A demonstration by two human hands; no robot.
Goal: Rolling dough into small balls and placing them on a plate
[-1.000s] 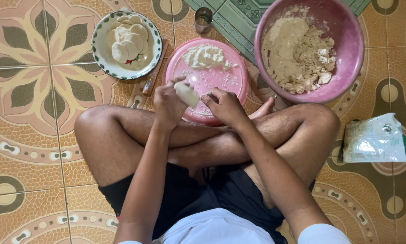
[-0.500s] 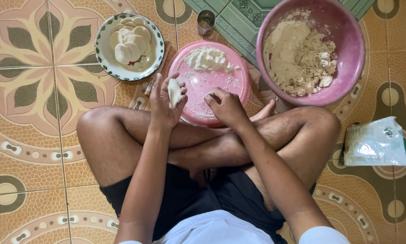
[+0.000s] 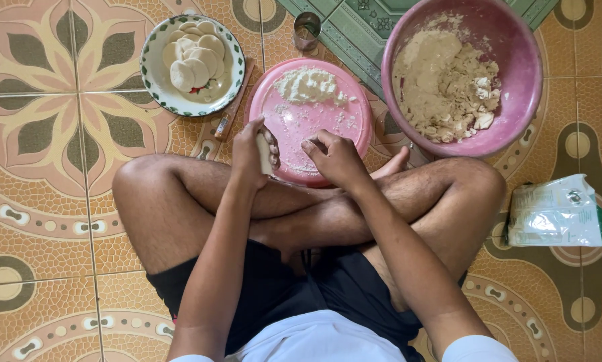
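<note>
Sitting cross-legged on a patterned tile floor (image 3: 39,221), the person works over a pink plate (image 3: 341,137) that rests on the floor in front of the crossed shins. The left hand (image 3: 252,153) is closed around a flattened piece of pale dough (image 3: 265,153), which stands on edge between thumb and fingers, just over the near left rim of the pink plate. Only a narrow strip of the dough shows past the fingers, so its full shape is hard to judge. The right hand (image 3: 333,155) hovers just beside it, fingers curled loosely inward over the plate's near edge, holding nothing that can be seen; the two hands are close but apart.

On the far half of the pink plate lies a small heap of white flour (image 3: 307,84), with loose dusting spread across the surface toward the hands. To the left of it, a white plate with a green patterned rim (image 3: 154,94) carries a pile of flat round dough discs (image 3: 193,57). A wooden-handled utensil (image 3: 232,107) lies between the two plates. To the right, a large pink bowl (image 3: 522,100) holds a rough mass of beige dough (image 3: 442,87). A small metal cup (image 3: 307,28) stands beyond the pink plate, and a plastic flour bag (image 3: 556,214) lies beside the right knee.
</note>
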